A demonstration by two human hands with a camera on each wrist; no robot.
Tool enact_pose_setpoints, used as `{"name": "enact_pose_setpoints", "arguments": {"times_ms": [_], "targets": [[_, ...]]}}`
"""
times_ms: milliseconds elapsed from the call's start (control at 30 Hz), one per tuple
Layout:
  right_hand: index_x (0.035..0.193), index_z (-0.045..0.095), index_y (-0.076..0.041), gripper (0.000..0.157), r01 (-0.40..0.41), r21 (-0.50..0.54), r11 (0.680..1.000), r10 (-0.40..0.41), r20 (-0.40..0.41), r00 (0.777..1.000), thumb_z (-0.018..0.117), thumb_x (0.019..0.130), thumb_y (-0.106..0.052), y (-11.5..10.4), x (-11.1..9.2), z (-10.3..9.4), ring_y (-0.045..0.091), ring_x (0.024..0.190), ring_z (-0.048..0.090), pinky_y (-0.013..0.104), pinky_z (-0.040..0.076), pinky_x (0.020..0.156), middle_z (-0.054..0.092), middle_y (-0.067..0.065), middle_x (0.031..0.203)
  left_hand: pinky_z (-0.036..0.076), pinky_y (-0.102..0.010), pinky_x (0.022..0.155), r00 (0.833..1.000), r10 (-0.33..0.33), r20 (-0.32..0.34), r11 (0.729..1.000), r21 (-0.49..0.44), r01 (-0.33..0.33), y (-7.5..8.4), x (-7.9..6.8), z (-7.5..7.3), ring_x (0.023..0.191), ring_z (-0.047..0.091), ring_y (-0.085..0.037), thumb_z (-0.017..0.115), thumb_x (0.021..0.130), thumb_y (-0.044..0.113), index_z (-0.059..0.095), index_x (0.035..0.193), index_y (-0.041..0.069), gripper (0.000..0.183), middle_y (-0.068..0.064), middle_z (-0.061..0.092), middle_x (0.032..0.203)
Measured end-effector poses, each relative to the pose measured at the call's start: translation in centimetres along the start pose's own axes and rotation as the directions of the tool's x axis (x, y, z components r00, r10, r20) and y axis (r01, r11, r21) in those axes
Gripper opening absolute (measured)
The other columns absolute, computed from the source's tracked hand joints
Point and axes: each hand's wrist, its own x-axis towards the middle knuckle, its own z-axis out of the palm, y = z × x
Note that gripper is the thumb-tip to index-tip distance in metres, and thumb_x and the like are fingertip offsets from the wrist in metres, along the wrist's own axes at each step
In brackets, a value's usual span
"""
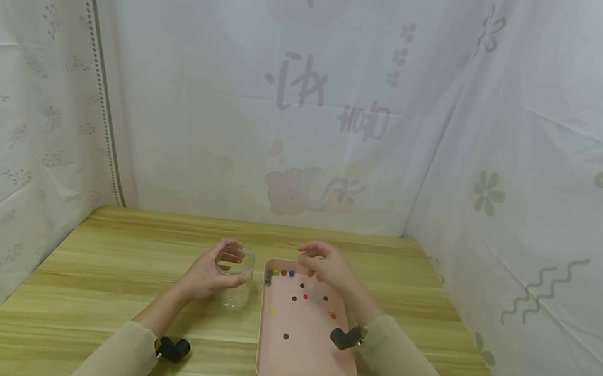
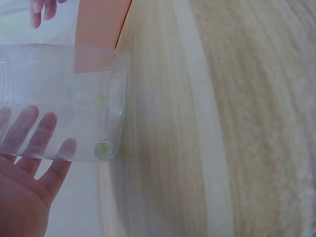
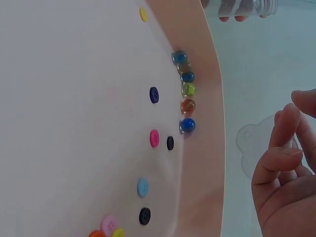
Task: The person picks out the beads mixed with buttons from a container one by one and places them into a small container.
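My left hand (image 1: 204, 274) holds a clear plastic jar (image 1: 232, 295) upright around its side, just left of the tray. Two green marbles (image 2: 102, 150) show at the jar's bottom in the left wrist view. Over the far right part of a pink tray (image 1: 306, 366) hovers my right hand (image 1: 329, 269), its fingers loosely bent and nothing visible between them. Several glass marbles, among them a blue marble (image 3: 187, 125), line the tray's far wall. Scattered across the tray floor are small coloured buttons, including a pink button (image 3: 154, 138) and a light blue button (image 3: 142, 187).
A wooden table (image 1: 114, 265) carries the jar and tray. Patterned white curtains (image 1: 203, 105) enclose its back and both sides. Each wrist wears a small black camera, such as the left camera (image 1: 174, 350). The tray's raised rim stands close beside the jar.
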Motion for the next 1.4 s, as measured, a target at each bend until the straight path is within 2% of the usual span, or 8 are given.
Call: {"name": "enact_pose_setpoints", "arguments": {"times_ms": [267, 567, 700, 833, 1000, 1167, 1300, 1400], "targets": [[0.139, 0.071, -0.013, 0.034, 0.000, 0.019, 1.000, -0.001, 0.014, 1.000, 0.074, 0.107, -0.024, -0.2, 0.4, 1.4, 0.048, 0.098, 0.071, 0.039, 0.055, 0.071, 0.073, 0.011, 0.126, 0.057, -0.062, 0.109, 1.000, 0.014, -0.010, 1.000, 0.021, -0.014, 0.2, 0.1, 0.1, 0.139, 0.058, -0.052, 0.088, 0.092, 0.015, 0.049, 0.151, 0.006, 0.071, -0.032, 0.058, 0.148], [0.146, 0.065, -0.003, 0.044, 0.003, 0.047, 0.999, -0.005, 0.051, 0.999, 0.073, 0.107, -0.023, -0.1, 1.1, 3.0, 0.057, 0.105, 0.070, 0.042, 0.058, 0.070, 0.072, 0.014, 0.126, 0.055, -0.064, 0.111, 1.000, 0.011, -0.013, 1.000, 0.020, -0.010, 0.1, 0.1, 0.2, 0.139, 0.059, -0.050, 0.088, 0.092, 0.015, 0.049, 0.151, 0.006, 0.070, -0.033, 0.058, 0.148], [0.145, 0.066, -0.003, 0.046, -0.022, 0.047, 0.999, 0.018, 0.065, 0.998, 0.076, 0.106, -0.026, 0.0, 1.4, 3.7, 0.055, 0.103, 0.070, 0.037, 0.057, 0.069, 0.075, 0.012, 0.122, 0.052, -0.067, 0.113, 1.000, 0.012, -0.012, 1.000, 0.010, -0.012, 0.1, 0.1, 0.2, 0.139, 0.058, -0.053, 0.088, 0.093, 0.015, 0.049, 0.151, 0.006, 0.071, -0.033, 0.058, 0.147], [0.140, 0.069, -0.007, 0.040, -0.027, 0.053, 0.998, 0.023, 0.085, 0.996, 0.076, 0.105, -0.025, 0.2, 1.6, 4.3, 0.050, 0.097, 0.071, 0.030, 0.050, 0.064, 0.077, 0.011, 0.118, 0.059, -0.058, 0.107, 1.000, 0.009, -0.016, 1.000, 0.013, -0.009, 0.2, 0.1, 0.2, 0.138, 0.058, -0.053, 0.089, 0.092, 0.014, 0.050, 0.150, 0.006, 0.070, -0.027, 0.061, 0.144], [0.132, 0.075, -0.012, 0.028, -0.024, 0.054, 0.998, 0.017, 0.114, 0.993, 0.074, 0.105, -0.021, 0.5, 1.7, 5.0, 0.032, 0.086, 0.072, 0.029, 0.050, 0.063, 0.077, 0.007, 0.116, 0.061, -0.051, 0.104, 1.000, 0.006, -0.021, 1.000, 0.023, -0.005, 0.2, 0.0, 0.2, 0.138, 0.059, -0.052, 0.089, 0.092, 0.015, 0.050, 0.150, 0.007, 0.071, -0.022, 0.063, 0.143], [0.131, 0.076, -0.016, 0.026, -0.014, 0.014, 1.000, 0.012, 0.140, 0.990, 0.074, 0.105, -0.020, 0.9, 1.6, 5.5, 0.018, 0.082, 0.068, 0.031, 0.054, 0.065, 0.077, 0.005, 0.115, 0.063, -0.045, 0.101, 1.000, -0.008, -0.017, 1.000, 0.008, 0.008, 0.3, 0.0, 0.2, 0.139, 0.057, -0.054, 0.089, 0.092, 0.014, 0.049, 0.151, 0.008, 0.072, -0.025, 0.061, 0.145], [0.131, 0.075, -0.018, 0.026, -0.041, -0.023, 0.999, 0.044, 0.149, 0.988, 0.074, 0.105, -0.022, 1.4, 1.4, 5.7, 0.016, 0.079, 0.065, 0.029, 0.049, 0.058, 0.077, 0.004, 0.117, 0.063, -0.041, 0.100, 1.000, -0.003, -0.012, 1.000, -0.003, 0.003, 0.2, 0.0, 0.2, 0.139, 0.057, -0.056, 0.089, 0.092, 0.013, 0.048, 0.152, 0.006, 0.073, -0.031, 0.059, 0.147], [0.130, 0.074, -0.018, 0.026, -0.051, -0.054, 0.997, 0.059, 0.147, 0.987, 0.075, 0.105, -0.024, 1.8, 1.3, 5.7, 0.015, 0.081, 0.065, 0.028, 0.049, 0.060, 0.076, 0.004, 0.119, 0.063, -0.042, 0.100, 1.000, 0.003, -0.011, 1.000, -0.002, -0.003, 0.2, 0.0, 0.2, 0.139, 0.057, -0.056, 0.089, 0.092, 0.013, 0.048, 0.151, 0.005, 0.073, -0.033, 0.058, 0.147]]}}
